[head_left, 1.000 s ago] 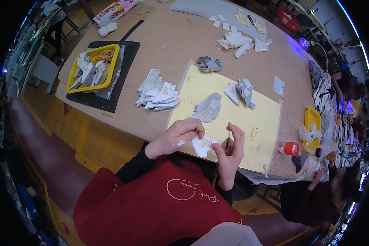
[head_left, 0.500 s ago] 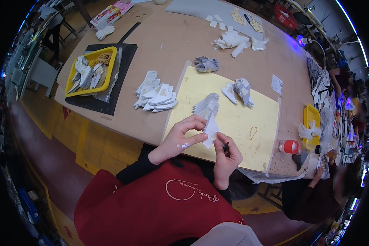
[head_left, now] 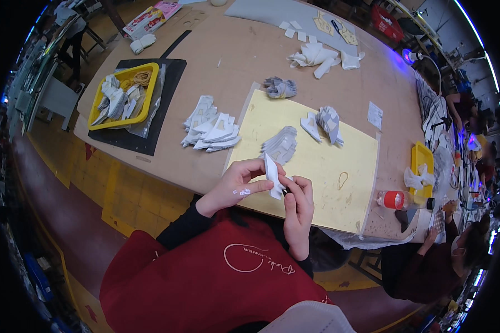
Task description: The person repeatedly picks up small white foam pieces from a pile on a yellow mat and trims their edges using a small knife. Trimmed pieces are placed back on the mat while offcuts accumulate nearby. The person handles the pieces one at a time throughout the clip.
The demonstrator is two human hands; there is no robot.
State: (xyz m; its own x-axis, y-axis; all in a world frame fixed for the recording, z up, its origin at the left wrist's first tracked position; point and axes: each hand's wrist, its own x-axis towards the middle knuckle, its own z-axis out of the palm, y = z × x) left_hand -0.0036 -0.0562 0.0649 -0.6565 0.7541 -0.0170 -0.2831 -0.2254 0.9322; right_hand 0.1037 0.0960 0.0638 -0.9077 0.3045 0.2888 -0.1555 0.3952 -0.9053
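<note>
Between both hands, the white cut piece [head_left: 273, 176] had been lifted off the yellow mat [head_left: 322, 161] and stood upright, left hand [head_left: 236, 186] pinching it, right hand [head_left: 299, 206] closed on its lower edge.

A yellow tray [head_left: 150, 94] of white pieces and rubber bands sits on a black mat [head_left: 166, 94] at upper left. Stacked white cut pieces [head_left: 212, 130] lie mid-table beside a yellow sheet [head_left: 339, 150]. At right, a red-capped bottle [head_left: 393, 199] stands near a smaller yellow tray [head_left: 421, 157].
</note>
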